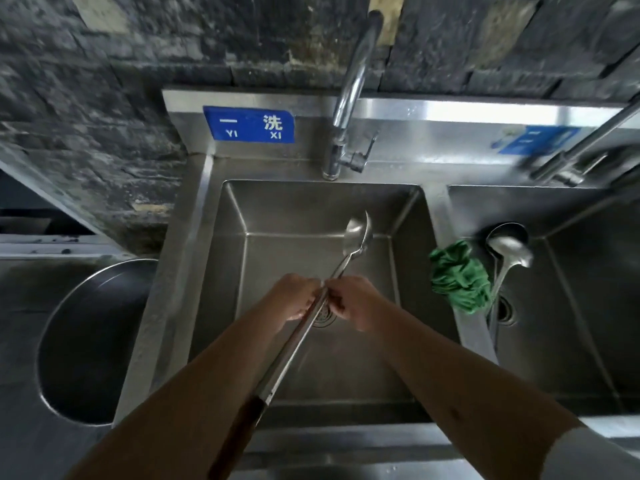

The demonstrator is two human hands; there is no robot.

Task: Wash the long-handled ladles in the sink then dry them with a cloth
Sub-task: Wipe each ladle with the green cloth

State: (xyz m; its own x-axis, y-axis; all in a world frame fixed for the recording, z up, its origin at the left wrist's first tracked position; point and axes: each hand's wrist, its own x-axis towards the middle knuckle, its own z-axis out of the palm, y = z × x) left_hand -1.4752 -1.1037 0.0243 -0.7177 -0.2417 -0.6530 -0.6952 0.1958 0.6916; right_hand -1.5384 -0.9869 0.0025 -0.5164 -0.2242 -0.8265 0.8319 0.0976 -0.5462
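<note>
A long steel ladle [356,237] with a dark handle end hangs over the left sink basin [239,209], its bowl pointing away from me. My left hand [294,299] grips the shaft from the left. My right hand [353,301] pinches the same shaft from the right, fingers curled round it. Two more ladles [509,251] lean in the right basin [571,271], bowls up near its back left corner. A crumpled green cloth [459,275] lies on the divider between the basins.
A curved tap [349,95] rises behind the left basin; no water shows. A second tap [585,147] stands at the right. A large round metal basin [90,341] sits at the left. A blue sign [248,124] is on the backsplash.
</note>
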